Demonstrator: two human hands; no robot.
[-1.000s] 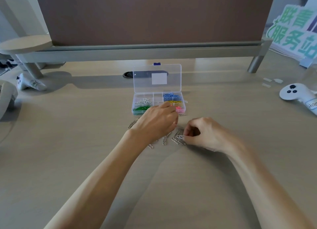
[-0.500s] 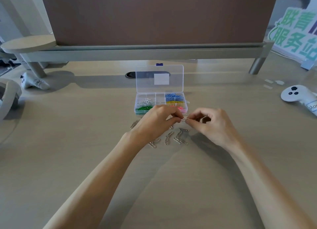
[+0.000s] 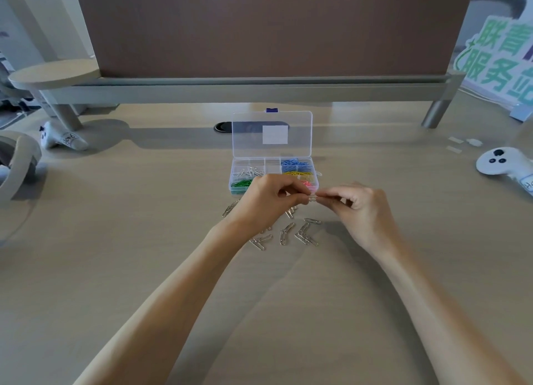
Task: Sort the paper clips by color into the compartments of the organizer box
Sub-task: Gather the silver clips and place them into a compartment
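At desk centre, found organizer box (image 3: 232,180) w/ lid up: blue, yellow, pink & green clips already in separate compartments, some silver ones in top-left. Judged job mostly done; noted approx. a dozen loose silver clips (image 3: 284,234) left on desk (image 3: 144,240) just in front of box. Saw left hand (image 3: 268,203) & right hand (image 3: 363,211) brought together above that pile, both pinching same held clip (image 3: 312,198) at fingertips, other fingers curled. Couldn't tell if one clip or two linked.

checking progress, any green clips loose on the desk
No, the loose clips on the desk all look silver; the green clips lie in the box.
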